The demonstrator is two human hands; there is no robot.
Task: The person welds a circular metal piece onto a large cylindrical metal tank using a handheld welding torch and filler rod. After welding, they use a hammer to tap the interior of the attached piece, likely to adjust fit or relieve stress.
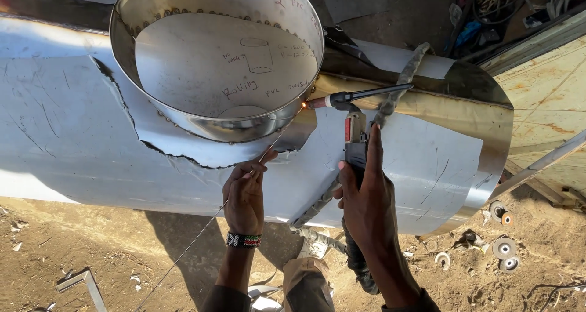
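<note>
My right hand point(366, 196) grips the black handle of a welding torch point(354, 126), whose nozzle points left at a small orange glow point(303, 105) on the seam. My left hand point(245, 193) pinches a thin metal filler rod point(274, 140) that slants up to the same spot. The seam joins a shiny round steel collar point(140, 19) to a large silver sheet-metal cylinder point(67, 123) lying on its side. A beaded band sits on my left wrist. Small tack beads run along the collar's base.
A wrapped torch cable point(400, 80) loops over the cylinder behind the torch. Handwriting marks the sheet inside the collar. Dirt ground below holds grinding discs point(504, 248) at right and a metal angle piece point(82, 282) at left. A rusty metal panel point(546, 98) stands at right.
</note>
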